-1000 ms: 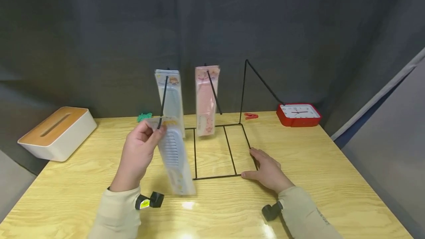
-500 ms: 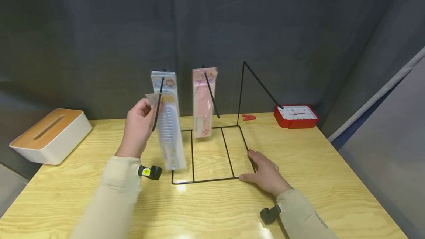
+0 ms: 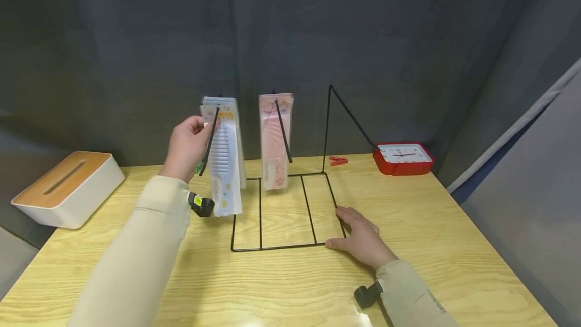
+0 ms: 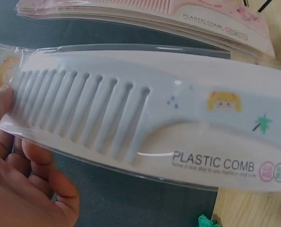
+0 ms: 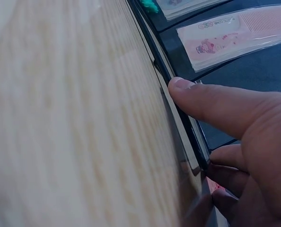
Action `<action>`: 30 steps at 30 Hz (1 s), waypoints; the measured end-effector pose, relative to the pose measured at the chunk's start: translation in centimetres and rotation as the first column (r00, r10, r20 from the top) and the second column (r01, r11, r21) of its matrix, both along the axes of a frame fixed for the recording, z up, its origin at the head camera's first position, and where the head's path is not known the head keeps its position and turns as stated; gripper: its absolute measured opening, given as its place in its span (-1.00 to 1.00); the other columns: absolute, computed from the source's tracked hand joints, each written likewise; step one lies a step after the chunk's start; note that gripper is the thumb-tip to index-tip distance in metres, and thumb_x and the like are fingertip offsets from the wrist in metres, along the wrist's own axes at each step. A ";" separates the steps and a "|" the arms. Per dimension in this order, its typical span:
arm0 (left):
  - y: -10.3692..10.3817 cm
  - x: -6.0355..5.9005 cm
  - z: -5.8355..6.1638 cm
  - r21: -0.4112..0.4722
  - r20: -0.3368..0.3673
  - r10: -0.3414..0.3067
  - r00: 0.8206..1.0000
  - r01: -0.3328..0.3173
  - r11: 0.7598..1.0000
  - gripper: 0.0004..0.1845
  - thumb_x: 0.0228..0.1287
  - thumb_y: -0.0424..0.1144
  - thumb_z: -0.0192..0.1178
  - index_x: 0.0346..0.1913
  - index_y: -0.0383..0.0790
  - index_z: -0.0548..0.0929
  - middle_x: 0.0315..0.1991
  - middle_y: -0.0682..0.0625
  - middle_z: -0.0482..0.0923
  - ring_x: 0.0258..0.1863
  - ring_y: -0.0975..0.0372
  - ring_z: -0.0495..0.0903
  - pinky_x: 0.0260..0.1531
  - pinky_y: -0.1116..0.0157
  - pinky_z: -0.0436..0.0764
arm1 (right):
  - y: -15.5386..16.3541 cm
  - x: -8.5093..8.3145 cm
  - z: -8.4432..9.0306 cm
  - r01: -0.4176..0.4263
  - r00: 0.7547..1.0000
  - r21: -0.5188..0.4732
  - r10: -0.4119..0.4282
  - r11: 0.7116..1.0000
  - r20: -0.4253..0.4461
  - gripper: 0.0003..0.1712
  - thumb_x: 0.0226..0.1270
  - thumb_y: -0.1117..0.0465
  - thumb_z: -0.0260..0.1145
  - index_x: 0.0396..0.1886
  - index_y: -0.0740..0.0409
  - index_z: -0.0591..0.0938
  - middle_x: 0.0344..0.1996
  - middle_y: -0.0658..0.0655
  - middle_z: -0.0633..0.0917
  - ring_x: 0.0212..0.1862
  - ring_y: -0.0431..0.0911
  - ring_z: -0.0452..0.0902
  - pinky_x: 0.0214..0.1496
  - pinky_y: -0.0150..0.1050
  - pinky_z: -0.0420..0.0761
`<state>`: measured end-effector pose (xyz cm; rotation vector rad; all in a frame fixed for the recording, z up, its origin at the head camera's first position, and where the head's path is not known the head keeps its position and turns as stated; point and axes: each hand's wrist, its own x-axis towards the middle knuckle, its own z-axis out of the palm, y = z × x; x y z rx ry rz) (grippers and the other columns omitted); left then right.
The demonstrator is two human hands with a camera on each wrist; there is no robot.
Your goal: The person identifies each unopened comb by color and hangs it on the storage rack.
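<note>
My left hand point(image 3: 183, 148) pinches the top of a packaged light-blue plastic comb point(image 3: 225, 175) at the left hook of a black wire display rack point(image 3: 290, 247). The hook's rod crosses in front of the package's header. More blue packaged combs point(image 3: 242, 165) hang close behind, mostly hidden. In the left wrist view the thumb lies over the package point(image 4: 164, 85), the other fingers curled beneath. Pink packaged combs point(image 3: 274, 148) hang from the middle hook. My right hand point(image 3: 363, 243) holds the rack's front right corner, thumb on the front bar and fingers at the side bar.
The rack's bare right hook point(image 3: 354, 117) slants down toward a red clock point(image 3: 404, 159). A red clip point(image 3: 338, 161) lies behind the base. A white tissue box with a wooden lid point(image 3: 68, 191) stands at left. Something green point(image 3: 198, 167) shows beside the left wrist. A dark curtain point(image 3: 290, 29) hangs behind.
My left hand has moved up and back, carrying the blue comb package along the left hook toward the other blue ones. The right hand stays at the rack's corner; the head view has shifted slightly.
</note>
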<state>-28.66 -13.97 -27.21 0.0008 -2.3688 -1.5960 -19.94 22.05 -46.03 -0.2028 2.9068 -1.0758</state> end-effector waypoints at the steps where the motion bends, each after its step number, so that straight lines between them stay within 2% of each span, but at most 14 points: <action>1: 0.0 0.0 0.1 -0.001 0.006 0.004 1.000 -0.004 1.000 -0.64 0.47 0.00 0.18 -0.16 -0.30 0.55 -0.35 0.02 0.45 -0.32 0.24 0.40 -0.30 0.31 0.41 | -0.1 0.0 0.0 0.002 1.000 -0.004 -0.002 1.000 0.001 0.09 0.07 -0.12 0.58 0.50 0.25 0.33 0.50 0.29 0.28 0.54 0.24 0.01 0.38 0.34 -0.06; 4: -0.1 0.0 0.1 0.009 0.016 0.021 1.000 -0.021 1.000 -0.63 0.46 0.03 0.19 -0.15 -0.27 0.54 -0.31 0.03 0.48 -0.30 0.25 0.43 -0.27 0.31 0.44 | -0.3 0.0 0.0 -0.001 1.000 -0.015 0.001 1.000 0.001 0.09 0.06 -0.12 0.58 0.50 0.25 0.33 0.50 0.29 0.28 0.54 0.24 0.01 0.39 0.33 -0.08; 7: -0.4 -0.1 -0.3 -0.010 0.014 0.022 1.000 -0.021 1.000 -0.60 0.44 0.07 0.19 -0.16 -0.27 0.51 -0.28 0.01 0.48 -0.26 0.22 0.43 -0.24 0.29 0.42 | -0.5 -0.1 -0.1 -0.001 1.000 -0.019 0.001 1.000 0.004 0.09 0.05 -0.12 0.59 0.49 0.26 0.33 0.50 0.28 0.28 0.55 0.23 0.01 0.39 0.31 -0.08; 13: -1.4 -0.7 -2.5 -0.069 0.023 -0.011 1.000 0.013 0.998 -0.52 0.43 0.12 0.19 0.03 -0.28 0.55 -0.10 -0.07 0.51 -0.09 0.11 0.42 -0.07 0.19 0.38 | -0.8 -0.4 -0.4 0.005 1.000 -0.022 -0.005 1.000 -0.001 0.09 0.04 -0.09 0.60 0.48 0.28 0.34 0.49 0.28 0.30 0.55 0.22 0.01 0.40 0.29 -0.08; 16: -2.1 -0.8 -4.5 -0.085 0.053 -0.008 0.999 0.012 0.996 -0.51 0.44 0.11 0.17 0.07 -0.29 0.55 -0.06 -0.11 0.49 -0.10 0.08 0.41 -0.11 0.17 0.39 | -0.8 -0.6 -0.5 0.005 1.000 -0.033 -0.005 0.999 -0.002 0.09 0.04 -0.08 0.60 0.48 0.28 0.34 0.49 0.28 0.30 0.55 0.23 0.01 0.40 0.29 -0.08; 20: -2.9 -0.3 -7.9 -0.132 0.075 0.007 0.997 0.003 0.991 -0.54 0.48 0.06 0.14 0.06 -0.32 0.56 -0.05 -0.16 0.49 -0.13 0.08 0.42 -0.18 0.20 0.42 | -0.6 -0.8 -0.7 0.014 1.000 -0.060 -0.014 0.998 0.011 0.03 0.10 -0.09 0.57 0.49 0.23 0.35 0.50 0.29 0.28 0.54 0.24 0.01 0.43 0.31 -0.09; 26: -3.1 2.3 -13.3 -0.196 0.100 -0.011 0.995 0.030 0.980 -0.66 0.51 -0.05 0.13 0.02 -0.28 0.58 -0.01 -0.18 0.57 -0.12 0.07 0.50 -0.20 0.21 0.49 | -0.1 -0.5 -1.1 0.078 0.997 -0.127 -0.073 0.989 0.039 -0.17 0.29 -0.10 0.42 0.47 0.11 0.40 0.49 0.29 0.30 0.50 0.29 0.11 0.45 0.29 0.10; 28: -2.7 3.4 -14.8 -0.279 0.079 -0.036 0.996 0.057 0.959 -0.70 0.49 -0.07 0.15 0.03 -0.24 0.60 0.01 -0.13 0.58 -0.11 0.07 0.52 -0.18 0.19 0.52 | 0.2 -0.4 -1.2 0.101 0.994 -0.142 -0.096 0.985 0.048 -0.22 0.33 -0.09 0.39 0.46 0.09 0.42 0.48 0.28 0.32 0.49 0.28 0.14 0.45 0.25 0.15; 30: -2.2 4.7 -16.1 -0.382 0.038 -0.073 0.997 0.082 0.920 -0.71 0.47 -0.09 0.19 0.06 -0.20 0.60 0.05 -0.09 0.57 -0.06 0.06 0.55 -0.12 0.12 0.57 | 0.4 -0.4 -1.1 0.114 0.993 -0.144 -0.108 0.983 0.051 -0.25 0.35 -0.09 0.36 0.46 0.08 0.42 0.48 0.28 0.32 0.49 0.27 0.15 0.45 0.24 0.16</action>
